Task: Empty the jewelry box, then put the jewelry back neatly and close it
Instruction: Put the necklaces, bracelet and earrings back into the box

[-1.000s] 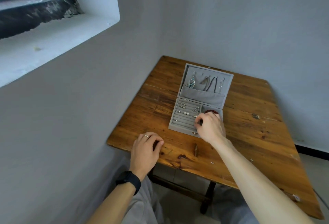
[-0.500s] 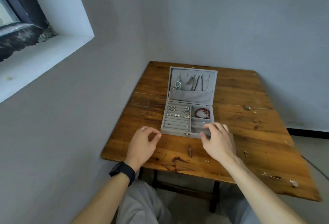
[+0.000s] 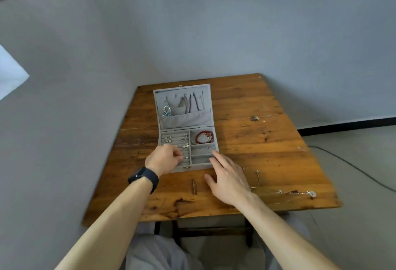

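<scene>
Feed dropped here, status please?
Left hand curled over ring rows, grip unclear. Right hand open at jewelry box front. Lid up, jewelry inside. Bangle loose on table.

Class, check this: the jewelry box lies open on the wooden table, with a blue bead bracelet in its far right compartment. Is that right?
No: the bracelet is red, not blue, as the head view shows. The jewelry box does lie open on the wooden table, bracelet in its far right compartment.

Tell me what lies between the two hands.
Head view: between the left hand and right hand lie the front wall and clasp of the jewelry box and, nearer, an unidentifiable slim brown piece on the table.
</scene>
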Demonstrator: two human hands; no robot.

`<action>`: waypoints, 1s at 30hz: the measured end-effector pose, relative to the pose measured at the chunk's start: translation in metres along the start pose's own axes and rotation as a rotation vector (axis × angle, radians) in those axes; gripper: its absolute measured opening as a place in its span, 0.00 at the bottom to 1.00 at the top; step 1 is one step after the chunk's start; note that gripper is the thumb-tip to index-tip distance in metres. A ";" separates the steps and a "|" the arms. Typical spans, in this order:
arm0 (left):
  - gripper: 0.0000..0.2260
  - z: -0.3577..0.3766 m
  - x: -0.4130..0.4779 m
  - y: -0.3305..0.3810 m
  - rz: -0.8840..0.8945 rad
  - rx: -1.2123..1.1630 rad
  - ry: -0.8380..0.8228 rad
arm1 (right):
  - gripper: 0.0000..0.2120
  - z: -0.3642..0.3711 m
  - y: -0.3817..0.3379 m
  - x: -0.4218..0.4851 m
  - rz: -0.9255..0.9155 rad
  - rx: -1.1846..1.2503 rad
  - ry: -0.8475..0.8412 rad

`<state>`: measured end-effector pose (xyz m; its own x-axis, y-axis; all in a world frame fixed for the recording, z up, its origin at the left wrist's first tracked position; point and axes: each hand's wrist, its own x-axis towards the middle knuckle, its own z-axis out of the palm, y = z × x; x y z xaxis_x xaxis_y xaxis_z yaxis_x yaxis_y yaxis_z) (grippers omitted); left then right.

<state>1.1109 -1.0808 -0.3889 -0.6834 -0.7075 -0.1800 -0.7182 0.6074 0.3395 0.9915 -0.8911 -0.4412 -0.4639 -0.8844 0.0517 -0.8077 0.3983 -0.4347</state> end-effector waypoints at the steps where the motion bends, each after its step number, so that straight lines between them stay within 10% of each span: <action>1: 0.03 0.001 0.001 0.001 -0.008 0.008 -0.002 | 0.30 0.000 0.000 0.000 0.001 0.005 0.005; 30: 0.05 0.004 0.001 0.008 -0.054 0.006 -0.031 | 0.25 -0.013 0.004 -0.003 -0.049 0.059 0.063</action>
<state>1.1045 -1.0754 -0.3900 -0.6476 -0.7277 -0.2260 -0.7545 0.5710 0.3236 0.9846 -0.8830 -0.4312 -0.4480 -0.8846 0.1296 -0.8077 0.3384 -0.4828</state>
